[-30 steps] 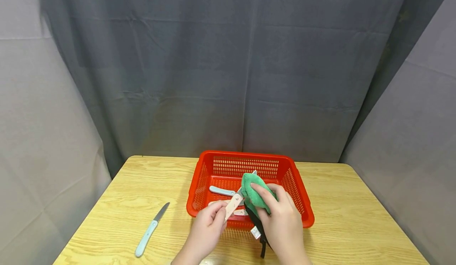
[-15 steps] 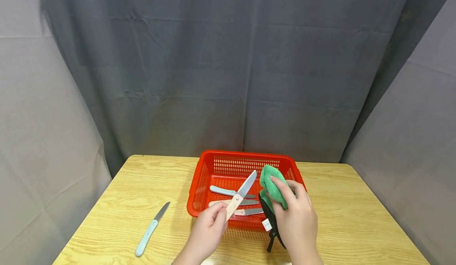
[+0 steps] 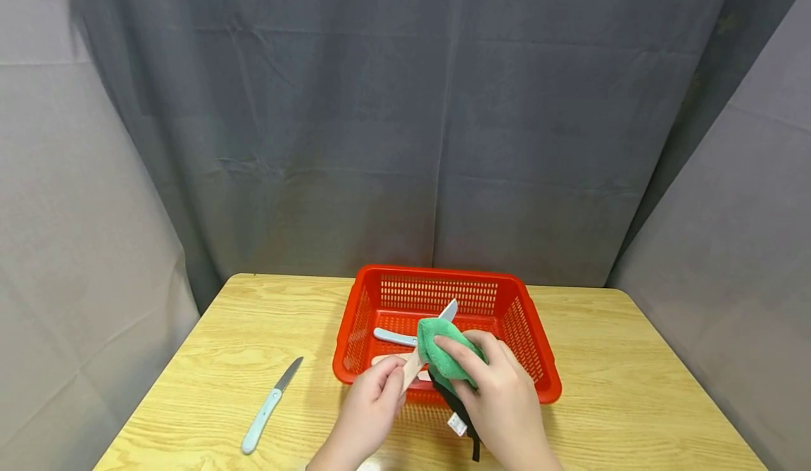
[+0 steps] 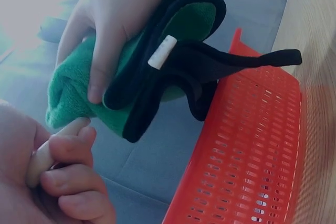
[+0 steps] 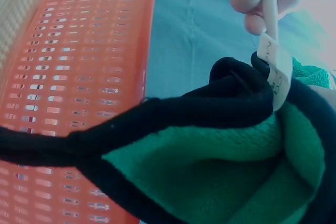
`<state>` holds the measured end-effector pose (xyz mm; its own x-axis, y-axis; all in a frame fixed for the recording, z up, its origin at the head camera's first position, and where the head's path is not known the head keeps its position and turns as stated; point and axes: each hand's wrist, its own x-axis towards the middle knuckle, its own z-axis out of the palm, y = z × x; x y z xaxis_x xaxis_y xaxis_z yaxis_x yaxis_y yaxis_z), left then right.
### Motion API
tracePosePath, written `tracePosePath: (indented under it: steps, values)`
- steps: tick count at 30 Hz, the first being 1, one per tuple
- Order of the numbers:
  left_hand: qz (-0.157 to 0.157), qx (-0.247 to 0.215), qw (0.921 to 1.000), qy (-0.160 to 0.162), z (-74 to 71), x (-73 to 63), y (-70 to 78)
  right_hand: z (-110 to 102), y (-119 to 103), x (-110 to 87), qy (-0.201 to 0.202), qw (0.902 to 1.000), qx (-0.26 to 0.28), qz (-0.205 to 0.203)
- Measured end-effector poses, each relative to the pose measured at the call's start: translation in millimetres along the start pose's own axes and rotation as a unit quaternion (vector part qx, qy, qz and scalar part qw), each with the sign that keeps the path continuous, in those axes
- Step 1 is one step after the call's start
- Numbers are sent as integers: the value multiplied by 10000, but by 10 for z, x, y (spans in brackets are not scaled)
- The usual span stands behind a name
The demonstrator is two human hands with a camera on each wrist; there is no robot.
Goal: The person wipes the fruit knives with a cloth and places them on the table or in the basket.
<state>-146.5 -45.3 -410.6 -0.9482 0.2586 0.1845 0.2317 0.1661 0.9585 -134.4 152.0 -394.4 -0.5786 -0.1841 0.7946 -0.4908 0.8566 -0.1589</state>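
Note:
My left hand (image 3: 370,400) grips the beige handle of a knife (image 3: 412,371) whose blade slants up and away over the red basket (image 3: 443,272). In my right hand (image 3: 507,400) is a green cloth with black edging (image 3: 446,350), folded over the blade. Only the blade's tip shows beyond the cloth. From the left wrist, the fingers of the left hand (image 4: 73,177) curl round the handle, close against the cloth (image 4: 73,85). The right wrist view shows the cloth's black border and white tag (image 5: 275,69); the right hand is mostly hidden there.
Inside the basket lie a light-blue-handled knife (image 3: 394,336) and pale-handled knives (image 3: 388,358), partly covered by the hands and cloth. Another light-blue-handled knife (image 3: 261,422) rests on the wooden table (image 3: 190,400) at the left. Grey curtains (image 3: 355,140) surround the table.
Half a second ago the right hand had drawn the cloth off to the right, baring the blade. Now the cloth is back over the blade, nearer the handle. The left hand has stayed put.

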Motion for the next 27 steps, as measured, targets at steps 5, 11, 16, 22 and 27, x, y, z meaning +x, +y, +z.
tracePosePath:
  steps: [5,11,16,22,27]
  values:
    - [84,73,9999,56,8,5,24,35,55,14,63,9999,-88,104]
    - [179,460,9987,102,19,11,39,44,192,40,111,9985,-263,477]
    - [262,852,9960,-112,-31,12,20,1,307,74,280,9955,-332,845]
    - [233,1516,9873,-405,-199,45,21,-102,401,77,521,9933,-289,994]
    - [258,1926,9801,-412,-310,122,49,-169,444,50,484,9935,-286,989]
